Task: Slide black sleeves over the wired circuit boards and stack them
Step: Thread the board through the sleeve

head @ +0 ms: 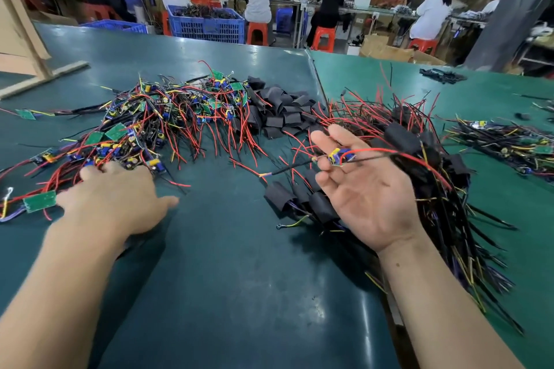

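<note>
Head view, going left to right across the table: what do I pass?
Left hand on the bare wired boards → loose black sleeves → right hand holding one board → sleeved stack.

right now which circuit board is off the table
The board with blue and yellow parts, held at the right hand's fingertips. All the others lie on the table, unsleeved or in sleeves.
</note>
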